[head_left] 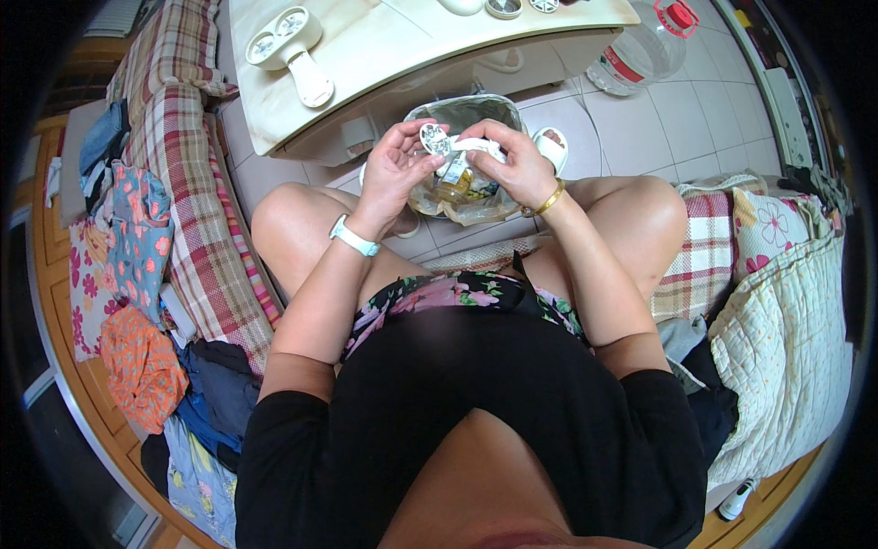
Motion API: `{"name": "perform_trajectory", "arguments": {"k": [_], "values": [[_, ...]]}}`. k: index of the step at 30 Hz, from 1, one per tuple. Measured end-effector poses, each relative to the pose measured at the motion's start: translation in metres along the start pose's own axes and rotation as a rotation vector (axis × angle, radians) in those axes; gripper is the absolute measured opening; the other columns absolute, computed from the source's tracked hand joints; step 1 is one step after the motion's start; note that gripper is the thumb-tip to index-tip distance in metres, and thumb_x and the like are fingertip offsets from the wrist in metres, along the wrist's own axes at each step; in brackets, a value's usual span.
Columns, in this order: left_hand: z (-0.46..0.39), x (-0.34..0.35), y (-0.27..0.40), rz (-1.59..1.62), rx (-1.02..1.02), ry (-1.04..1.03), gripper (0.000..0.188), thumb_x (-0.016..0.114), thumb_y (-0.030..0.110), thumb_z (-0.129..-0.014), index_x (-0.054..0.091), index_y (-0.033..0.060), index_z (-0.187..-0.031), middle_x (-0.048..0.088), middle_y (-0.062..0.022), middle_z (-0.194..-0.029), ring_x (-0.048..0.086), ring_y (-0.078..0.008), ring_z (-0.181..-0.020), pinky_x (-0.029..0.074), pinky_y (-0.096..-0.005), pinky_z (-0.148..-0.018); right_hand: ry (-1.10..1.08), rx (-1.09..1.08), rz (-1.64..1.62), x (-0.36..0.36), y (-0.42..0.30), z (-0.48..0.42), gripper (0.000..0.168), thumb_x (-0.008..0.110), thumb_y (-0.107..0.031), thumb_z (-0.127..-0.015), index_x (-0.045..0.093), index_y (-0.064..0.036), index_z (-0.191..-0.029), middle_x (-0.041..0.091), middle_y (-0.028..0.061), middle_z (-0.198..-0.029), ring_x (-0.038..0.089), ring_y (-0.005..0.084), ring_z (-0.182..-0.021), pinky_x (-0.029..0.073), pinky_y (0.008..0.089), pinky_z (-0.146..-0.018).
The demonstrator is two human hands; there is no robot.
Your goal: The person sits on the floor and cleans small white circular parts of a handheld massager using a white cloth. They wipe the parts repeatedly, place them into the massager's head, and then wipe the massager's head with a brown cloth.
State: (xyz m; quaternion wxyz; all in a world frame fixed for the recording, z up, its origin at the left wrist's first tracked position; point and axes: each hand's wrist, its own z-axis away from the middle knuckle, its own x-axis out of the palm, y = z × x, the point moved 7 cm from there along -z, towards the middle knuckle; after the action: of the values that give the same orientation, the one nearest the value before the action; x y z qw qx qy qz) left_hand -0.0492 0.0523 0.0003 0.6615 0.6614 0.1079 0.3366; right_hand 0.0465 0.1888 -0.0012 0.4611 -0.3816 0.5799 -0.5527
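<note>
My left hand (400,162) grips a small round white part (435,139) with shiny metal pieces, by its edge between thumb and fingers. A crumpled white tissue or cloth (475,145) is pinched in my right hand (511,159), and its tip touches the round part. Both hands are above a lined trash bin (466,108) between my knees. Inside the bin lie a labelled clear container (454,180) and other refuse, partly hidden by my hands. On the table, to the left, rests a white double-headed device (291,55), probably a fabric shaver.
A marble-patterned table (384,51) stands ahead, with a round metal-meshed part (504,7) and another round white part (544,4) at its far edge. A large water bottle (641,51) with a red cap is on the tiled floor. Clothes (140,364) lie to my left.
</note>
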Motion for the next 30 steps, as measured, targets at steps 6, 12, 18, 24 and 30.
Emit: {"name": "perform_trajectory", "arguments": {"k": [6, 12, 18, 24, 30], "values": [[-0.001, -0.001, -0.002, 0.003, -0.012, -0.013, 0.046, 0.071, -0.001, -0.087, 0.051, -0.0005, -0.128, 0.061, -0.0140, -0.128, 0.057, -0.0177, -0.119, 0.046, -0.0313, -0.104, 0.081, -0.144, 0.201, -0.005, -0.006, -0.001, 0.017, 0.062, -0.009, -0.091, 0.065, -0.001, -0.105, 0.065, 0.0074, -0.098, 0.062, 0.0161, -0.092, 0.048, 0.0279, -0.083], [0.000, 0.000, -0.006, -0.001, -0.038, -0.033, 0.046, 0.072, 0.001, -0.087, 0.052, -0.0012, -0.129, 0.062, -0.0135, -0.126, 0.059, -0.0171, -0.117, 0.047, -0.0305, -0.102, 0.073, -0.186, 0.121, 0.003, -0.011, -0.001, 0.019, 0.063, -0.013, -0.086, 0.066, -0.002, -0.102, 0.066, 0.0148, -0.097, 0.065, 0.0305, -0.092, 0.051, 0.0375, -0.084], [0.000, 0.002, -0.005, -0.050, -0.055, -0.041, 0.046, 0.070, 0.000, -0.088, 0.052, -0.0019, -0.131, 0.062, -0.0131, -0.127, 0.059, -0.0166, -0.116, 0.048, -0.0301, -0.101, 0.198, 0.013, 0.379, -0.020, 0.005, -0.001, 0.021, 0.063, -0.018, -0.086, 0.067, -0.004, -0.100, 0.068, 0.0185, -0.094, 0.066, 0.0372, -0.091, 0.052, 0.0420, -0.082], [0.001, 0.005, -0.008, -0.041, -0.088, -0.090, 0.048, 0.069, 0.000, -0.088, 0.051, -0.0021, -0.133, 0.062, -0.0118, -0.128, 0.058, -0.0163, -0.117, 0.046, -0.0299, -0.103, 0.184, -0.034, 0.135, -0.022, -0.001, -0.003, 0.018, 0.063, -0.016, -0.088, 0.066, -0.003, -0.100, 0.068, 0.0100, -0.088, 0.065, 0.0229, -0.081, 0.051, 0.0336, -0.076], [0.003, 0.003, -0.017, -0.010, -0.123, -0.123, 0.052, 0.070, 0.000, -0.088, 0.050, -0.0016, -0.136, 0.058, -0.0093, -0.131, 0.055, -0.0155, -0.121, 0.044, -0.0295, -0.105, 0.069, -0.091, 0.144, -0.014, -0.009, -0.002, 0.015, 0.062, -0.010, -0.091, 0.065, 0.000, -0.101, 0.065, 0.0057, -0.093, 0.061, 0.0130, -0.087, 0.049, 0.0278, -0.081]]}}
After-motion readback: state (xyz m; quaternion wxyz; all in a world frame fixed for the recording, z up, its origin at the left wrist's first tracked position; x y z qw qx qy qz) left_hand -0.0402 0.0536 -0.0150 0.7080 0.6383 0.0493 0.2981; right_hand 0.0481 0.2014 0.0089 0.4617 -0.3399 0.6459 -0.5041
